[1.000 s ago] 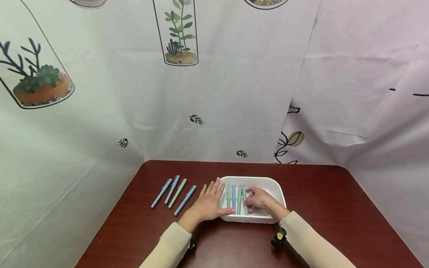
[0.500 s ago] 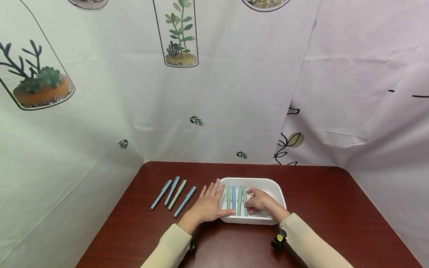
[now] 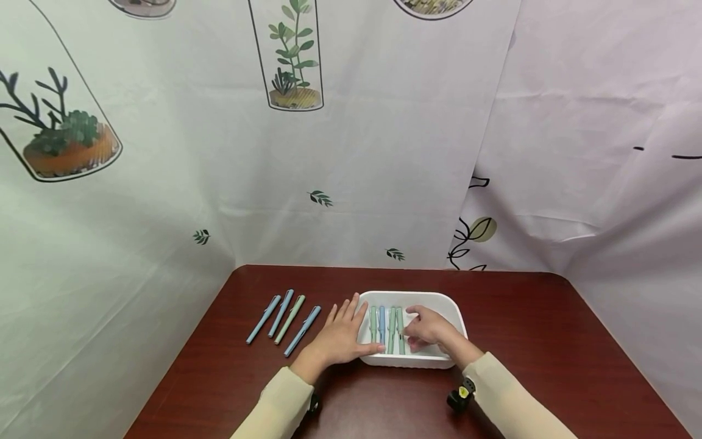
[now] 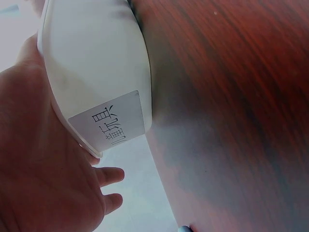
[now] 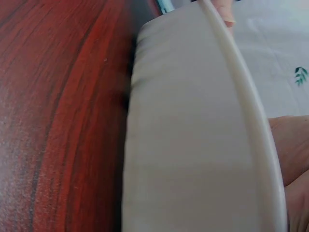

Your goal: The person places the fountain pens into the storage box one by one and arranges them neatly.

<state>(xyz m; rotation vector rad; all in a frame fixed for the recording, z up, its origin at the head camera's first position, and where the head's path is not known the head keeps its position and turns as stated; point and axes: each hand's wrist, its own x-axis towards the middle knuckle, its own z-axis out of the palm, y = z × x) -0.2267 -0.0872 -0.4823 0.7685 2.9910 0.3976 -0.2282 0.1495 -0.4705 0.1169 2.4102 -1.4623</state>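
In the head view a white plastic tray (image 3: pixel 433 361) holds several pens side by side: a green pen (image 3: pixel 373 323), a blue pen (image 3: pixel 382 323), then two more green pens (image 3: pixel 392 329). My left hand (image 3: pixel 341 336) rests across the tray's left rim, fingers spread, thumb over the front edge. Inside the tray, my right hand (image 3: pixel 429 327) is just right of the rightmost green pen (image 3: pixel 401 344), its fingers bent and apparently not gripping it. In the left wrist view, the left hand (image 4: pixel 46 154) lies against the tray rim. The right wrist view shows the right hand (image 5: pixel 295 154) partly, behind the tray wall.
Left of the tray, several pens lie slanted on the dark red table (image 3: pixel 515 317): blue pens (image 3: pixel 303 331) and one green pen (image 3: pixel 289 319). A label (image 4: pixel 113 121) is stuck on the tray's side. A printed white cloth (image 3: pixel 351 152) hangs behind the table.
My right hand has shifted slightly right, coming off the rightmost green pen, which now lies in the row. My left hand has stayed on the tray rim.
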